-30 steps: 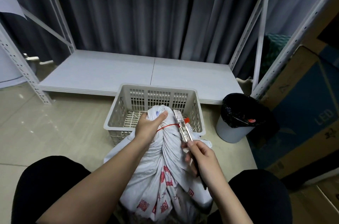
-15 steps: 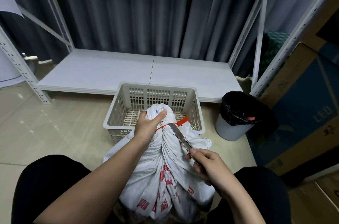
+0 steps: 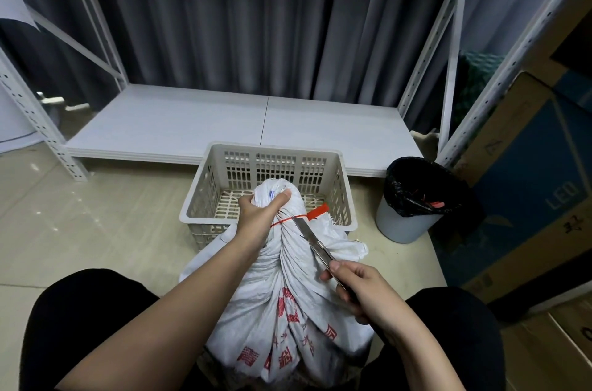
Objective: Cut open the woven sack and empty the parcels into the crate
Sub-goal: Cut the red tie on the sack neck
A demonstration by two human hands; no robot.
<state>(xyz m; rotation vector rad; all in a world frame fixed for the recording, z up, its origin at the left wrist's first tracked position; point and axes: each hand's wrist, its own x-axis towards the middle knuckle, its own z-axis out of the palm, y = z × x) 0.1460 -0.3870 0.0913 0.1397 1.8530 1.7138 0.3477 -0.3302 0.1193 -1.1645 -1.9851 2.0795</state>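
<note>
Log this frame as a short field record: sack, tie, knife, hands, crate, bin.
sack: white woven sack, red print, upright, neck bunched and tied
tie: red cable tie around neck, uncut
left hand: grips the neck above the tie
right hand: holds utility knife, blade tip at the tie
crate: slotted plastic, behind sack, no parcels visible
bin: black-lined, right of crate

White woven sack [image 3: 288, 294] with red print stands upright, neck bunched and cinched by a red tie [image 3: 301, 216] — just behind it, a beige slotted crate [image 3: 320, 166] on the floor.
</note>
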